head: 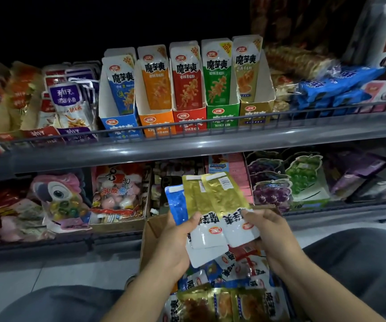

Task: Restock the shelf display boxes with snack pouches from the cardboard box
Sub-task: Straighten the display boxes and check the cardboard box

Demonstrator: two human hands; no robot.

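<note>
Both hands raised over the open cardboard box, sharing a fanned bunch of snack pouches. Left hand: grip clamped on the bunch from the left, thumb across the white end of a gold pouch, fingers behind. Right hand: grip pinching the white end of a second gold pouch, thumb on top. Blue pouch tucked at the back left of the bunch, only its edge showing. All held pouches upside down, printed ends toward the wearer, coloured ends pointing at the shelves.

More pouches heaped loose in the box below the hands, mixed colours, lying every which way.

On the upper shelf, five display boxes in a row, side by side: blue box, orange box, red box, green box, gold box. Matching pouches standing upright in each, well above and apart from the hands.

Lower shelf behind the held bunch crowded with other sweets, among them a parrot-shaped bag at left and grape-shaped packs at right. Knees in grey trousers at both bottom corners.
</note>
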